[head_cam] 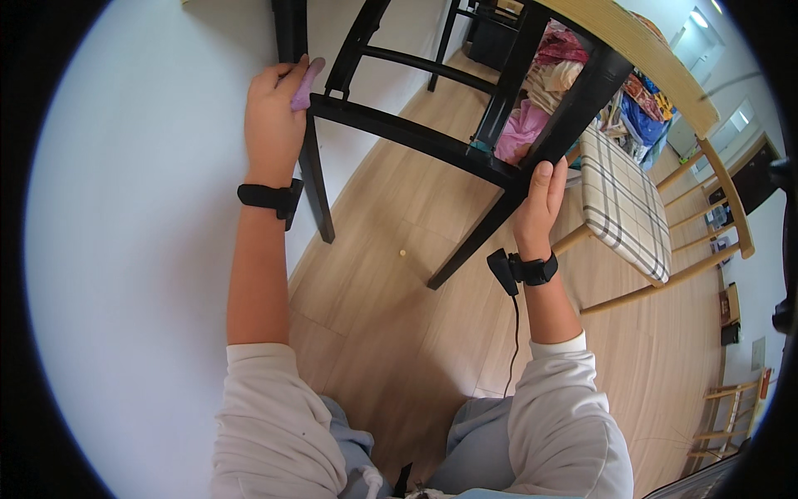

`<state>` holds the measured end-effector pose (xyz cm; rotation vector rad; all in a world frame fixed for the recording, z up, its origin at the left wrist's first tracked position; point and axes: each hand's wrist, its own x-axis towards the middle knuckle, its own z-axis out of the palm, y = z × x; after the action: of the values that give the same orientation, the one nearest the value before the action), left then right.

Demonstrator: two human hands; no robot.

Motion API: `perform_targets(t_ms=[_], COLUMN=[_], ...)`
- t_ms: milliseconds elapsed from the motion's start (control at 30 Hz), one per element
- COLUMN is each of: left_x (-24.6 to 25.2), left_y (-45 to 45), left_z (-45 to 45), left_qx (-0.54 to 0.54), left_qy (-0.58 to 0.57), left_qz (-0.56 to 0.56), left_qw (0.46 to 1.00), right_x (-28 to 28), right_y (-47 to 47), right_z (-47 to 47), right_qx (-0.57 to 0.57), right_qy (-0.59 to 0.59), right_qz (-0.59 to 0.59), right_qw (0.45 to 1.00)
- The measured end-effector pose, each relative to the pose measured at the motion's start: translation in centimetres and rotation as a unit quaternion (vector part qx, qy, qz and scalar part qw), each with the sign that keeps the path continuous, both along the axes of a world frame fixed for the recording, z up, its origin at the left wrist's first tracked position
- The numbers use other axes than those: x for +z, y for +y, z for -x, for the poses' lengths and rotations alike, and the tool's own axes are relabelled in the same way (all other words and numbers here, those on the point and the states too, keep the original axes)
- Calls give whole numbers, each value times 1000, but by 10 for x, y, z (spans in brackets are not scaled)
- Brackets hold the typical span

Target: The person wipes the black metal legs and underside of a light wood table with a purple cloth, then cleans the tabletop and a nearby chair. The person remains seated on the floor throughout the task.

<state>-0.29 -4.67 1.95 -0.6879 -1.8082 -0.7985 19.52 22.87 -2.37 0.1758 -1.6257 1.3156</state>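
Note:
A black furniture frame [411, 131], probably a chair's, stands tilted before me, with tapered legs and thin crossbars. A pale wood board [661, 56] meets its upper right side. My left hand [274, 118] holds a folded purple cloth [305, 87] against the frame's left corner, beside the white wall. My right hand [541, 199] grips the right corner, thumb on the near side; most of its fingers are hidden behind the black post. Each wrist wears a black strap, and a cable hangs from the device on the right one.
A wooden chair with a plaid seat [626, 199] stands close to my right hand. Behind the frame lies a heap of colourful fabrics [642, 118]. A white wall [137, 249] rises along my left. One small round bit [402, 252] lies on the wood-plank floor [386, 324].

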Motion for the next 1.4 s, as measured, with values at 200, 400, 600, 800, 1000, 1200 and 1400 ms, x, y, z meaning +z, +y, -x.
perform_targets(t_ms=[200,400,600,800,1000,1200,1400], left_x=[-15,-22,-23,-21,-13,-3,-16], left_y=[5,4,-2,-7,-17,-20,0], left_z=[12,11,7,2,-5,-7,5], left_qx=[26,31,-8,-18,-22,-14,0], left_qy=[19,-6,-25,-33,-24,-26,-14], left_qz=[83,116,110,109,128,83,73], left_qw=[996,993,994,993,991,996,997], right_x=[-1,-6,-3,0,0,-1,-1], right_y=[2,7,3,0,-1,0,1], right_z=[2,6,3,-1,-2,-2,-3], right_qx=[6,12,-9,18,22,25,0], right_qy=[8,19,14,-2,-4,-10,-12], right_qz=[-19,-30,-26,6,29,34,8], right_qw=[1000,999,1000,1000,999,999,1000])
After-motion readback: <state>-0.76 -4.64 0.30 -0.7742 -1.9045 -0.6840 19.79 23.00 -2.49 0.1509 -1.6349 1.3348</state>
